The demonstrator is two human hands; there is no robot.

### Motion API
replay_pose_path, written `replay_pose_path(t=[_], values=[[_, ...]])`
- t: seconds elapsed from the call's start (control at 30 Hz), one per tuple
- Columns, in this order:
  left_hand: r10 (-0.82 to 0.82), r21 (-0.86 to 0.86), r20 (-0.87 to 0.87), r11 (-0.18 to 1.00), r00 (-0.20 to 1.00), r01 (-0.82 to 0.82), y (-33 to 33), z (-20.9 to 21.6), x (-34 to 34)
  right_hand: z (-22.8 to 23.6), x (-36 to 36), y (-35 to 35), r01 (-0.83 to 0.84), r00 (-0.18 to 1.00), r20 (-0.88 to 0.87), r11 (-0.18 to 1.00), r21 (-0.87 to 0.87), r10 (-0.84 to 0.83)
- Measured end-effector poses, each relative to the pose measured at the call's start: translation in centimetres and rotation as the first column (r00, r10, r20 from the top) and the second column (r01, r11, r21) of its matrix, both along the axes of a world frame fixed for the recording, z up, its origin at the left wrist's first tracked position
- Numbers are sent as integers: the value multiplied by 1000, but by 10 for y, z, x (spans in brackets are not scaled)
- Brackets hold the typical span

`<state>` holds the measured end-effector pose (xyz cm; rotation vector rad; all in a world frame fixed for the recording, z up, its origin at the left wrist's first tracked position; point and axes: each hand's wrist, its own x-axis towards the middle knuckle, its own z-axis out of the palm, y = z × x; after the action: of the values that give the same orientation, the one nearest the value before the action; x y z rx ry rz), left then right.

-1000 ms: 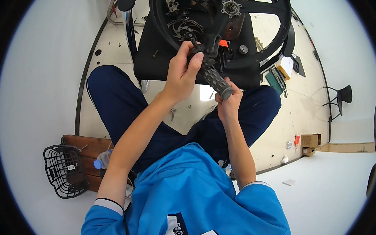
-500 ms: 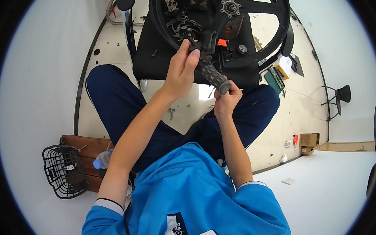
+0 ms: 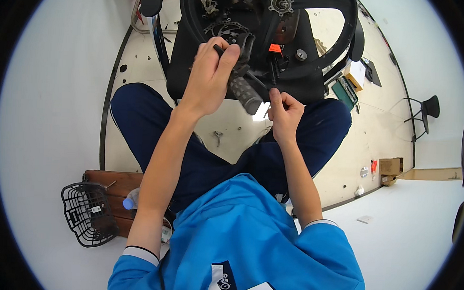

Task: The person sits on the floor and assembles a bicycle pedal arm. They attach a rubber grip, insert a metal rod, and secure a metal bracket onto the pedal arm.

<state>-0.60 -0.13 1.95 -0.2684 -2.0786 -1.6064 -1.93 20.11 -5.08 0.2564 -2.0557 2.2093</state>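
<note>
My left hand (image 3: 206, 77) is closed round the dark clamp end of a black handlebar grip (image 3: 245, 96), above the front of a black chair seat (image 3: 305, 86). The ribbed grip slants down toward my right hand (image 3: 285, 115). That hand's thumb and fingers are pinched by a thin dark rod (image 3: 258, 82), which runs up toward the clamp; whether it is a separate tool or a lever cannot be told. Just beyond, a black spoked wheel (image 3: 343, 44) lies on the chair, with a brake disc (image 3: 225, 29) showing beside its rim.
On the seat are an orange-tipped piece (image 3: 275, 48) and a small round gauge (image 3: 300, 55). A green case (image 3: 344, 92) and a white-and-yellow box (image 3: 355, 74) lie on the floor at right. At lower left, a black wire basket (image 3: 89, 214) stands by a wooden bench (image 3: 125, 192).
The grip and my left hand have shifted left and tilted. My right hand has come away from the grip's end, and the thin dark rod now shows beside it.
</note>
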Motion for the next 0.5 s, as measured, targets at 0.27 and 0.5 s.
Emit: replay_pose_path(t=[0.27,0.5], values=[[-250,454,-46,857,967,243,4,-9,2,30,5,10,-339,854,381,934,-113,355],[-288,474,-82,831,954,292,5,-11,3,46,4,21,-417,640,599,872,-256,482]])
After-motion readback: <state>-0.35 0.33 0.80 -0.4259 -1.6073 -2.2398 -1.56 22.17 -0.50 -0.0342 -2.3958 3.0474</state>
